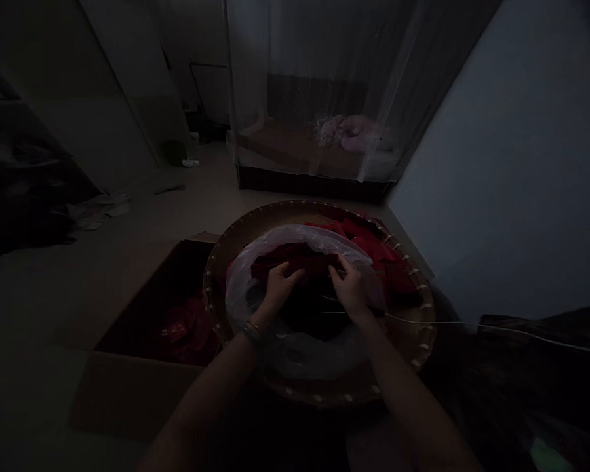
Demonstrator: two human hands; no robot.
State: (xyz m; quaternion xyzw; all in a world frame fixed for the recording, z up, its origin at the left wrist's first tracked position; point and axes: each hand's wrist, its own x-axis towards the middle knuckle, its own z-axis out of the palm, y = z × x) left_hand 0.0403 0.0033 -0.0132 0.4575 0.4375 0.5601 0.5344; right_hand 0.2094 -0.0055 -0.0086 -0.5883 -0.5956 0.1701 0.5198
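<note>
The room is dim. A round woven bamboo tray (413, 275) lies in front of me with red pieces (373, 246) spread on its far side. On the tray sits an open clear plastic bag (275, 246) holding dark red items (288, 259). My left hand (278, 285), with a bracelet at the wrist, has its fingers curled on the red stack inside the bag. My right hand (350, 288) pinches the same stack from the right side. A thin white cord (472, 324) runs from under my right hand off to the right.
An open cardboard box (128, 387) with red packets (184, 328) stands left of the tray. A bed under a mosquito net (324, 98) is behind, with a pink bundle (354, 133) on it. A pale wall (511, 164) rises on the right. Clutter lies on the floor at far left.
</note>
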